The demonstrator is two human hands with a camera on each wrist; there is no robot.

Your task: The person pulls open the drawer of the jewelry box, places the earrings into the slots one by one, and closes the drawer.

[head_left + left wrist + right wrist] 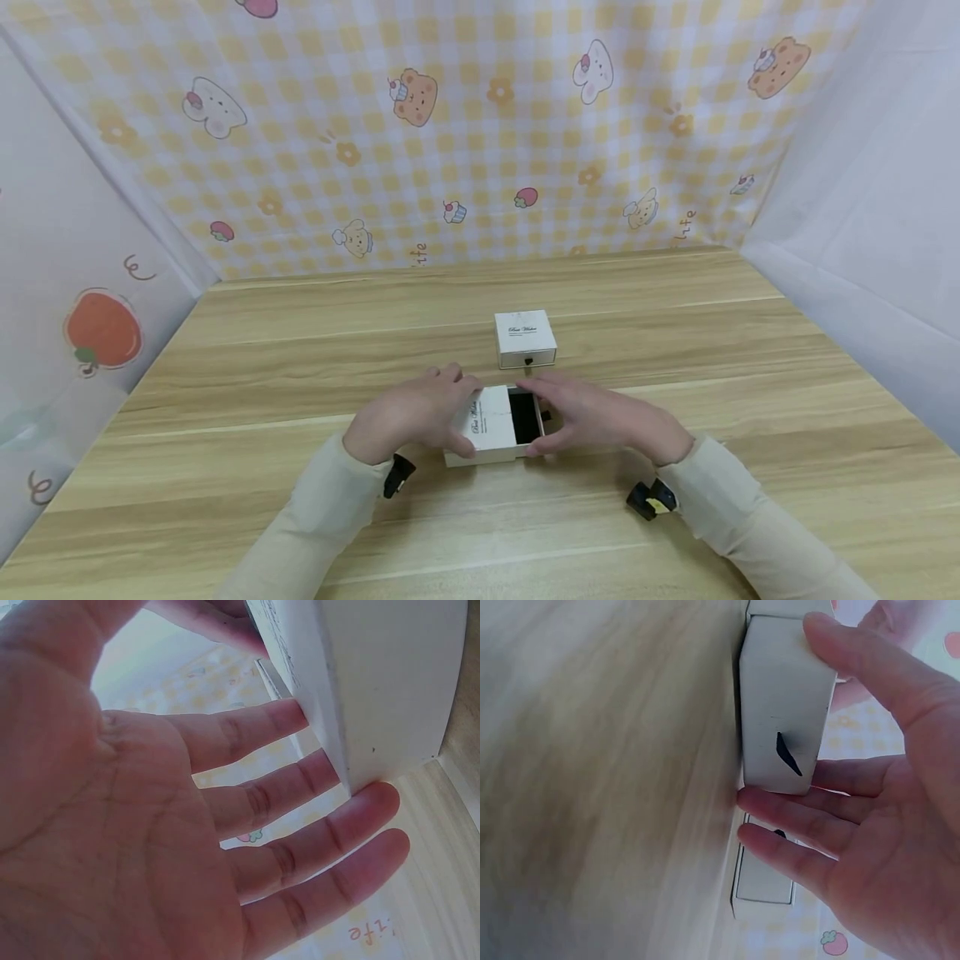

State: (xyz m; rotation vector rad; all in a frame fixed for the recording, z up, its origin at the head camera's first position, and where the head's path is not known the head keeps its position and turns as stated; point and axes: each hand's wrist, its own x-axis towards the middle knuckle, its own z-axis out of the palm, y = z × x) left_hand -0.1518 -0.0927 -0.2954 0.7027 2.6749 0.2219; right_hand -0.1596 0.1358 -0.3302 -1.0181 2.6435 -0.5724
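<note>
A white drawer-style gift box lies on the table with its drawer (780, 697) slid partway out to the right, baring a black interior. Across the left end of its printed sleeve (493, 423), my left hand (420, 412) holds the box between thumb and fingers. My right hand (592, 412) grips the drawer's two sides near its front, thumb on the near side and fingers on the far side. A black ribbon tab (787, 754) sticks out of the drawer front, below my right palm. In the left wrist view, fingertips touch the sleeve's edge.
Behind my hands stands a second white box (525, 333), closed, its black tab facing me. The wooden table (262, 375) meets a yellow checked cloth (480, 167) at the back, with pale cloth on both sides.
</note>
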